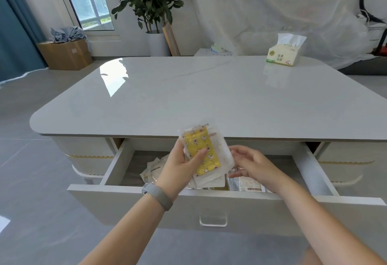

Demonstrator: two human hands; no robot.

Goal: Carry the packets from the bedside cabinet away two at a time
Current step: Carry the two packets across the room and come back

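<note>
Her left hand (180, 166) gripped the yellow packet (202, 153); right hand (249, 166), fingers loosely spread, should lift a second from the drawer (211, 206) first

Your arms: both bare, no sleeves showing | your left wrist: grey mesh-weave band (158, 195), watch-style, snug fit | your right wrist: nothing worn | your hands: no rings, no gloves
</note>
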